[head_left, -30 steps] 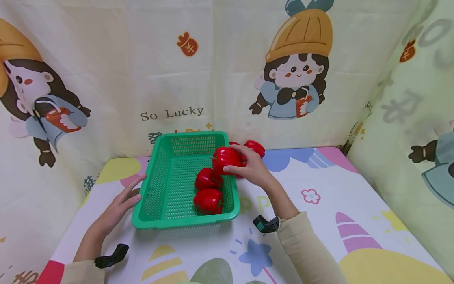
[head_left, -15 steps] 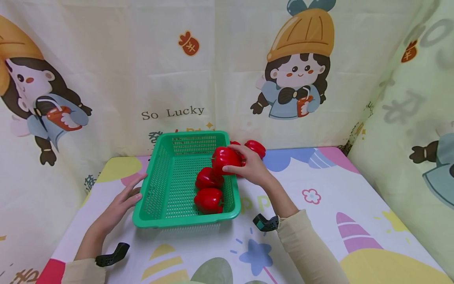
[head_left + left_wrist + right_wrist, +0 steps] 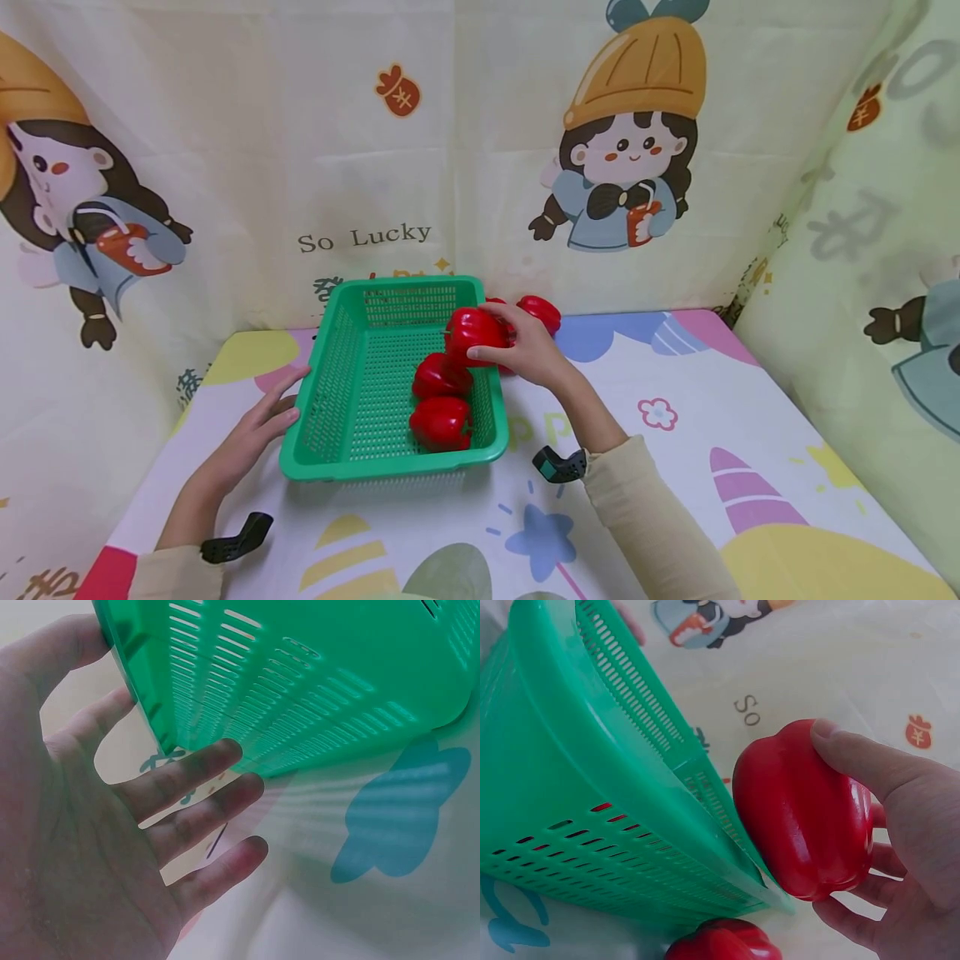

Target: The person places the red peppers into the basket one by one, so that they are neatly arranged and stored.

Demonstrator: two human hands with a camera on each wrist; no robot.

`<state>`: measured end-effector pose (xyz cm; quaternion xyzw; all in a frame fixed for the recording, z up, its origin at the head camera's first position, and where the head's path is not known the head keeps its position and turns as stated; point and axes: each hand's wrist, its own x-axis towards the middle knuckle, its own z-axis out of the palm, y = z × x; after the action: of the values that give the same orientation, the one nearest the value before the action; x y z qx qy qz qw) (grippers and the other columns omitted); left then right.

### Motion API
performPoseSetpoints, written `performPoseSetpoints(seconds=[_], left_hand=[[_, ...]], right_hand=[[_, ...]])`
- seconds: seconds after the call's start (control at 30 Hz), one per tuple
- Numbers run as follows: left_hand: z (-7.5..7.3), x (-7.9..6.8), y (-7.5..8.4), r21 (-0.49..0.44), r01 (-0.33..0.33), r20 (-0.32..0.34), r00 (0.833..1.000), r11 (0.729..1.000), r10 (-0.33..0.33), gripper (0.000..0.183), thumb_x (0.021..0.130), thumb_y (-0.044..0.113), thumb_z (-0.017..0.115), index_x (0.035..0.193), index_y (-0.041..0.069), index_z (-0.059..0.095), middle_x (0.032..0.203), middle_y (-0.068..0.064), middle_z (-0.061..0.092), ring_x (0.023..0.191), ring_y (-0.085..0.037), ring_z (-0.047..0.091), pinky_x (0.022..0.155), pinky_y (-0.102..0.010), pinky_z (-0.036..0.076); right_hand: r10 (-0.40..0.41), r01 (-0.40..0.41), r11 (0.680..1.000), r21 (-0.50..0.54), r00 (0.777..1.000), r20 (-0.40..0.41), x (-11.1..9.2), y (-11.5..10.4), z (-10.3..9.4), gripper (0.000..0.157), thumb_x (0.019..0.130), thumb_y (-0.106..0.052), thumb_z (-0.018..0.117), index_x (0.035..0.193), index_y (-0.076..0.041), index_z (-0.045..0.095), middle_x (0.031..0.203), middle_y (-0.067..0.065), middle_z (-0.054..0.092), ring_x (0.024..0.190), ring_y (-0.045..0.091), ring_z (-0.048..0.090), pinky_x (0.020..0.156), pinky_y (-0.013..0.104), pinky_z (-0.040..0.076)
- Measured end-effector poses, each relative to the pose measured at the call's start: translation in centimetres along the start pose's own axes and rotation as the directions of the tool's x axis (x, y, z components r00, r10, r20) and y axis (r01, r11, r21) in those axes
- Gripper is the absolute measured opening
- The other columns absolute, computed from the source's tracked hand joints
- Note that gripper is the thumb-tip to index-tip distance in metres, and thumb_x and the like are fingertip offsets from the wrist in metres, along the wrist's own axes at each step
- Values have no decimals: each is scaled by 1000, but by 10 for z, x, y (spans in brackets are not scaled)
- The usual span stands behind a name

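My right hand (image 3: 531, 348) grips a red bell pepper (image 3: 475, 335) over the right rim of a green plastic basket (image 3: 360, 473). In the right wrist view the thumb lies across the held pepper (image 3: 804, 814), with the fingers curled round its far side. Two more red bell peppers, a rear one (image 3: 441, 377) and a front one (image 3: 441, 424), lie inside the basket along its right side. My left hand (image 3: 251, 437) touches the basket's left rim with fingers spread. Seen from the left wrist, the left hand's fingers (image 3: 199, 776) are fairly straight beside the slotted wall.
Outside the basket, behind my right hand, a red bell pepper (image 3: 540, 312) lies at the table's back edge; others there are partly hidden. A printed cloth covers the table (image 3: 630, 500). Patterned fabric walls (image 3: 480, 200) stand behind and at both sides.
My right hand and the pepper in it have shifted very slightly left and up. The left hand, the basket and the other peppers stay in place.
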<state>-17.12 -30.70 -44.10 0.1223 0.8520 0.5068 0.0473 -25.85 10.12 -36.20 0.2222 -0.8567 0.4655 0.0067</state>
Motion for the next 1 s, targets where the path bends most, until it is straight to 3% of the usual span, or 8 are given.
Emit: performPoseSetpoints(seconds=[0.1,0.23,0.33,0.5,0.7,1.0], left_hand=[[0,-1,0,4,6,-3,1000,1000,-6,58,103,31,36,156,26,13,161,-14,15,138,-49,26,97,-73,37],[0,-1,-2,15,10,-8,1000,1000,-10,57,103,32,36,156,26,13,161,-1,18,139,-38,31,98,-71,37],[0,0,-4,18,10,-10,1000,1000,-10,57,103,33,35,156,27,13,160,3,20,138,-37,32,99,-71,37],[0,0,-4,12,15,-7,1000,1000,-15,58,103,34,35,156,27,13,161,1,17,138,-50,25,98,-73,36],[0,0,-4,10,14,-7,1000,1000,-14,58,103,34,35,156,28,12,162,3,16,138,-51,23,98,-74,35],[0,0,-2,14,24,-5,1000,1000,-24,58,103,34,35,156,30,12,162,-5,15,139,-51,23,98,-75,33]], right_hand=[[-9,9,1000,-2,1000,3,2,-1,0,71,76,-32,81,138,-24,48,136,2,51,123,26,49,84,42,58],[-10,10,1000,-10,1000,12,3,-2,1,71,76,-31,81,138,-23,48,136,2,52,123,26,49,84,42,58],[-10,10,1000,-17,1000,18,4,-1,2,72,75,-31,82,138,-23,48,135,2,52,123,25,50,84,42,58],[-12,13,999,-43,1000,25,6,-1,2,72,75,-32,82,139,-23,48,136,2,52,123,25,49,84,42,58],[-16,18,998,-68,999,28,7,-3,3,73,75,-34,82,139,-22,48,138,2,51,124,25,49,84,42,58],[-24,29,993,-111,998,50,12,-6,3,73,77,-38,79,141,-21,47,139,3,51,123,24,50,85,41,58]])
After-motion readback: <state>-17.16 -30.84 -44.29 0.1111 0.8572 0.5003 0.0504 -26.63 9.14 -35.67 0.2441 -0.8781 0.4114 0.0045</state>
